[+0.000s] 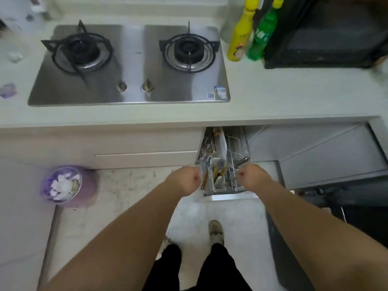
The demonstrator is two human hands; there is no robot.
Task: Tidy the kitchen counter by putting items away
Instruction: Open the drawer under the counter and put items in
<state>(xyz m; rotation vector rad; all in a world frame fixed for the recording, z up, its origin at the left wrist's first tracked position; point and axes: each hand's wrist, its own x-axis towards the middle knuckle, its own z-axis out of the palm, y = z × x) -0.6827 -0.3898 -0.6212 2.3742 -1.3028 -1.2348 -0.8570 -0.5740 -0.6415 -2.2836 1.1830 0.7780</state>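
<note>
two fists: my left hand (187, 179) and right hand (250, 177) are curled closed at the pull-out wire rack (225, 164), either side.

A home kitchen — two-burner gas hob (130, 64) at 11 o'clock, pull-out wire utensil drawer (225, 164) below the counter (273, 97).

We note the counter (273, 97): pale, smooth, matt. The hob (130, 66) is brushed steel with a soft sheen; its two pan rests (81, 51) look like black matt iron. The pull-out rack (228, 162) is bright wire, shiny, and holds wood-handled utensils (218, 171). We record two glossy plastic bottles, the yellow bottle (240, 36) and the green bottle (262, 36). The oven (327, 34) shows a dark, dull casing. The bin (67, 185) looks lined with thin purple plastic. The floor (126, 196) is pale tile, scuffed and stained.
</note>
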